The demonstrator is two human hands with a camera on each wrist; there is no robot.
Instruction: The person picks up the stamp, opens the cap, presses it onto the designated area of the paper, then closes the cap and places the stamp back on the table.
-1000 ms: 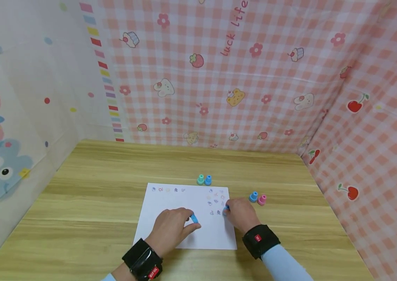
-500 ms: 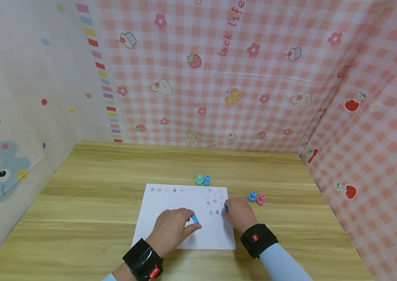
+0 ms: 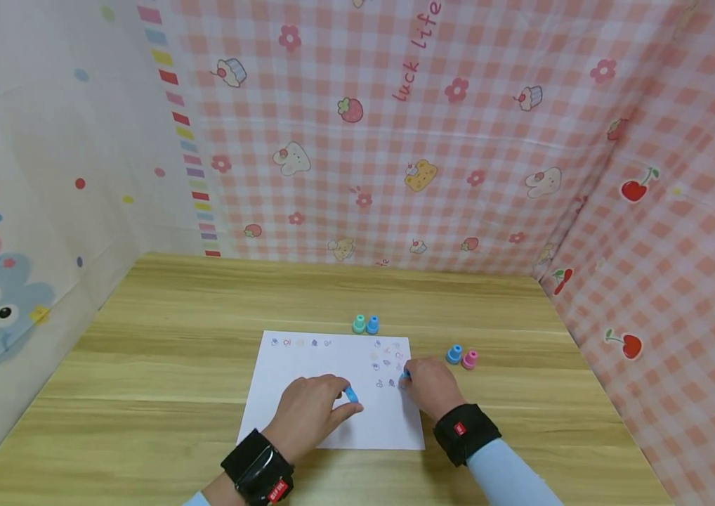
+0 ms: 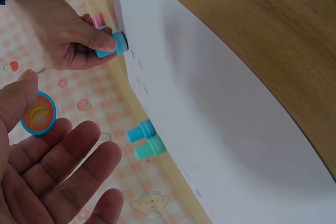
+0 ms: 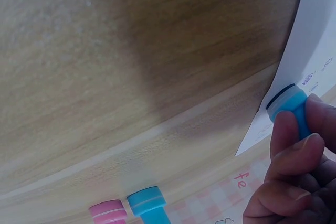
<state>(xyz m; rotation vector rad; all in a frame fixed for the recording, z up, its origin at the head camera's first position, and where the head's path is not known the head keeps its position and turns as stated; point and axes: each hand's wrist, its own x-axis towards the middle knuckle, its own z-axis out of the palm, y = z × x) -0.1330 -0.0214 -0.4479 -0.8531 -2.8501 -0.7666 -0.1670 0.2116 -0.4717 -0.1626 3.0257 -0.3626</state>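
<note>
My left hand (image 3: 307, 407) hovers over the white paper (image 3: 313, 369), pinching a round blue cap (image 4: 39, 113) with a banana picture between thumb and index finger. The other left fingers spread loosely in the left wrist view. Above the paper's right edge, my right hand (image 3: 433, 385) grips a small blue stamp (image 5: 289, 106) by its narrow handle. Its dark face points toward the paper; whether they touch I cannot tell. Several small printed marks (image 3: 386, 362) lie near that hand, and a row of more prints (image 3: 300, 343) runs along the upper left.
Behind the paper stand a green stamp (image 3: 359, 324) and a blue stamp (image 3: 373, 325), side by side. To the right of the paper are another blue stamp (image 3: 454, 354) and a pink one (image 3: 470, 360). Patterned cloth (image 3: 357, 154) hangs around the wooden table (image 3: 174, 316).
The head view has shifted slightly. Both hands stay in nearly the same place, still holding the cap and the stamp.
</note>
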